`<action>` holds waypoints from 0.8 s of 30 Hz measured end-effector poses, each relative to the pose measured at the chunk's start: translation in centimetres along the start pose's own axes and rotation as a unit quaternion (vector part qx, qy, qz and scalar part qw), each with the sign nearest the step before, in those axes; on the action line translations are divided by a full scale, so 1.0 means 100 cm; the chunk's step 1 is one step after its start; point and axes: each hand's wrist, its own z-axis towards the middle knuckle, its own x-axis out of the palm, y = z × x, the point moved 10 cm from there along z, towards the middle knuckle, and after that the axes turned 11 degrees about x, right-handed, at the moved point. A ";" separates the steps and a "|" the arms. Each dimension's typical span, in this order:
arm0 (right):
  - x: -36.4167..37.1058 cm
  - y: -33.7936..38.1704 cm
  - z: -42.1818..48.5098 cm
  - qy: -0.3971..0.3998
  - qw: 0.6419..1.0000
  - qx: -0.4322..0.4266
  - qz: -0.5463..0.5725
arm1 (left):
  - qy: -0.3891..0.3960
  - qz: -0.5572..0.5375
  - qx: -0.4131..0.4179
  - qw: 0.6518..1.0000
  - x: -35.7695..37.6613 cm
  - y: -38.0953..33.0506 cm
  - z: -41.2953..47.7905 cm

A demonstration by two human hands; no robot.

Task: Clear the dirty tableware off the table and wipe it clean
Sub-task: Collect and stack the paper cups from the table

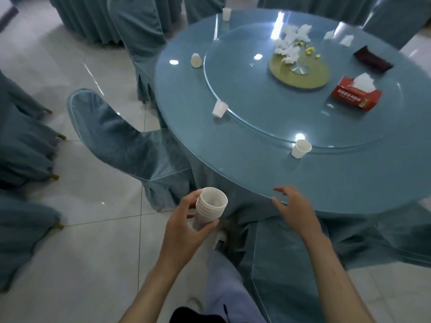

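Head view: a stack of white paper cups [211, 208] is clasped in the left grip [184, 220], held off the table [233, 159] just short of its near edge, above the tiled floor [93, 229]. The right grip [293, 208] is released, fingers spread and lightly curled over the near edge with nothing held; whether the surface is touched cannot be told. A single white cup [300, 148] is seen nearest, just beside the glass turntable [256, 101]. A second cup [219, 109] is placed at the turntable's left rim, a third cup [196, 60] along the table's left edge, a fourth cup [226, 14] at the far edge. Crumpled tissues [291, 43] are heaped near the turntable's centre, with a red tissue box [355, 95] set toward its right.
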 end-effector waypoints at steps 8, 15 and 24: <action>-0.017 -0.056 0.125 -0.052 0.992 0.094 0.063 | 0.077 -0.016 -0.015 0.997 0.077 0.021 0.127; -0.031 -0.092 0.207 -0.092 0.984 0.143 0.043 | 0.164 -0.006 -0.020 0.986 0.132 0.033 0.209; -0.012 -0.122 0.271 -0.061 0.979 0.195 0.004 | 0.203 0.036 0.000 0.979 0.142 0.045 0.263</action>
